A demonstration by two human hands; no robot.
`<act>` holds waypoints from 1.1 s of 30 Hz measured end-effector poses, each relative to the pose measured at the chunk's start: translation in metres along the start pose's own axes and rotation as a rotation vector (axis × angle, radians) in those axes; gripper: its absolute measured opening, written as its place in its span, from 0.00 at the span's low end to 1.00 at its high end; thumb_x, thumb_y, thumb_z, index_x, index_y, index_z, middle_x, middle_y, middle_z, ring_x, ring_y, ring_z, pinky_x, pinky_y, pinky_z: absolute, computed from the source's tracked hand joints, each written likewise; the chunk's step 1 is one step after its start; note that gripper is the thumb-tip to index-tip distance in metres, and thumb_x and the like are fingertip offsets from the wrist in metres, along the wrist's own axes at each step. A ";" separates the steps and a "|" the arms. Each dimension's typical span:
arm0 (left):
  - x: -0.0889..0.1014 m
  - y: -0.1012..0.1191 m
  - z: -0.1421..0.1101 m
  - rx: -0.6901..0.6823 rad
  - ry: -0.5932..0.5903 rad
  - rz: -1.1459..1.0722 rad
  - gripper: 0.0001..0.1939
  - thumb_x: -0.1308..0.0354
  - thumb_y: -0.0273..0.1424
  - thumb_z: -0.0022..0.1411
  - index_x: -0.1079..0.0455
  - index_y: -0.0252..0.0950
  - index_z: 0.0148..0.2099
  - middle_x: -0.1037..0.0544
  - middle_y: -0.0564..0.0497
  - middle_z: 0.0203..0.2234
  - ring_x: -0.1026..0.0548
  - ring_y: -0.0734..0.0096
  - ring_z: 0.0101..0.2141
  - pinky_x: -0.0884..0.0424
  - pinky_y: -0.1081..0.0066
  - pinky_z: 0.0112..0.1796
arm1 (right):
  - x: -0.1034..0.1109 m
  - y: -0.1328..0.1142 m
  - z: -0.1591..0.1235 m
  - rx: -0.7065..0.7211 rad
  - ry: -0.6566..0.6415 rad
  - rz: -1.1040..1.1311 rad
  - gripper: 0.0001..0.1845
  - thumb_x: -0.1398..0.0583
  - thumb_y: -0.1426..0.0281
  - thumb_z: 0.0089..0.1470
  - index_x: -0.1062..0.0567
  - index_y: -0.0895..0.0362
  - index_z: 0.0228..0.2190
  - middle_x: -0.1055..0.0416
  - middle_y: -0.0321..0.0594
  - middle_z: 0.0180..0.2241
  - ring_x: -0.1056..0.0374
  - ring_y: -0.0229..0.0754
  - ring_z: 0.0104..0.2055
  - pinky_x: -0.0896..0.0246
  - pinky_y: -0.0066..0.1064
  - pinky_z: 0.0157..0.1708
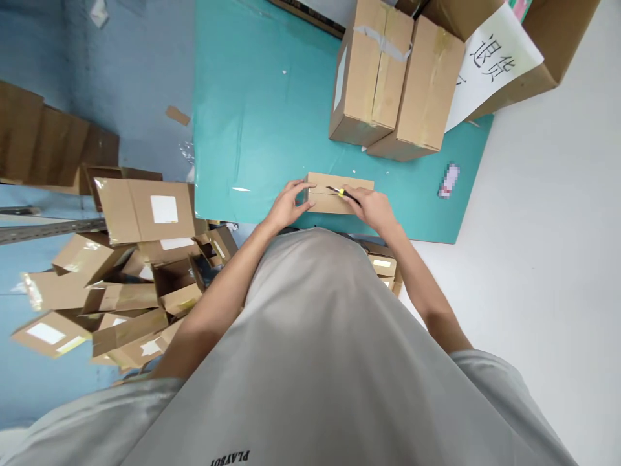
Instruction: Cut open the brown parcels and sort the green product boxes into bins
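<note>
A small brown cardboard box (323, 204) lies on the green table mat (262, 129) near its front edge, with a seam running along its top. My left hand (286, 206) is at the box's left end, thumb and fingers parted around that end and touching it. In my right hand (374, 208) is a box cutter (343, 192) with a yellow and black body. Its dark blade points left, over the seam on the box's top. Whether the blade touches the cardboard I cannot tell.
Two taller taped cartons (373, 77) stand at the back right, beside a large open carton (565, 45) with a handwritten paper sheet (499, 61). A blurred item (449, 180) lies at the mat's right. Opened boxes (126, 294) are heaped on the floor at left.
</note>
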State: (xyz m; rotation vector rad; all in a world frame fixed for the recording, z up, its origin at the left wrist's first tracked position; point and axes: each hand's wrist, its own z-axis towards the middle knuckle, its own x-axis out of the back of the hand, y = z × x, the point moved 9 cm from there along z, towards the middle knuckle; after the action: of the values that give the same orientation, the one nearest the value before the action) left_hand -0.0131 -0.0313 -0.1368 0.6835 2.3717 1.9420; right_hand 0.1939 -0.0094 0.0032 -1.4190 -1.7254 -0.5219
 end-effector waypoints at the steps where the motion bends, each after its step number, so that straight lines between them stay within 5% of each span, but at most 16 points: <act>1: -0.001 -0.002 0.001 0.005 -0.008 -0.020 0.31 0.32 0.39 0.67 0.23 0.45 0.71 0.28 0.39 0.70 0.24 0.45 0.66 0.15 0.54 0.52 | 0.000 -0.011 0.005 0.032 -0.050 -0.038 0.29 0.50 0.59 0.84 0.31 0.48 0.77 0.19 0.50 0.65 0.21 0.54 0.61 0.32 0.36 0.56; 6: -0.006 -0.005 0.004 0.019 -0.019 -0.079 0.32 0.32 0.39 0.66 0.24 0.42 0.71 0.24 0.38 0.66 0.19 0.48 0.58 0.15 0.56 0.49 | -0.002 -0.035 0.024 0.103 -0.152 -0.166 0.29 0.50 0.59 0.84 0.30 0.49 0.76 0.18 0.54 0.62 0.21 0.57 0.60 0.35 0.38 0.55; 18: -0.006 -0.008 0.001 0.036 0.003 -0.100 0.32 0.32 0.41 0.67 0.24 0.45 0.71 0.24 0.40 0.67 0.21 0.46 0.61 0.15 0.55 0.51 | -0.006 -0.041 0.042 0.170 -0.184 -0.262 0.28 0.51 0.61 0.84 0.31 0.50 0.76 0.19 0.54 0.63 0.21 0.56 0.60 0.34 0.39 0.55; 25: -0.005 -0.012 0.001 0.088 -0.004 -0.115 0.35 0.32 0.46 0.66 0.25 0.43 0.72 0.24 0.38 0.68 0.21 0.45 0.61 0.15 0.52 0.53 | -0.009 -0.056 0.045 0.203 -0.164 -0.316 0.28 0.52 0.75 0.80 0.29 0.58 0.73 0.18 0.60 0.60 0.19 0.56 0.60 0.31 0.40 0.53; 29: -0.002 -0.013 -0.003 0.123 0.015 -0.091 0.36 0.33 0.50 0.66 0.25 0.42 0.71 0.26 0.36 0.71 0.20 0.44 0.61 0.15 0.51 0.54 | -0.002 -0.028 0.033 0.151 -0.194 -0.319 0.27 0.52 0.79 0.78 0.21 0.62 0.65 0.17 0.63 0.58 0.19 0.57 0.59 0.30 0.42 0.54; 33: -0.002 -0.014 -0.006 0.150 0.040 -0.086 0.38 0.34 0.53 0.67 0.26 0.41 0.72 0.26 0.35 0.72 0.18 0.45 0.61 0.15 0.52 0.53 | 0.004 0.037 0.006 0.073 -0.192 -0.338 0.27 0.51 0.78 0.78 0.20 0.60 0.66 0.17 0.62 0.58 0.18 0.58 0.58 0.31 0.42 0.51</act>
State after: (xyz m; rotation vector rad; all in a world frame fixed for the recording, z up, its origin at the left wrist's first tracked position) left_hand -0.0171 -0.0394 -0.1487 0.5416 2.5450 1.7760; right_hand 0.2264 0.0076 -0.0037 -1.1609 -2.1347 -0.5084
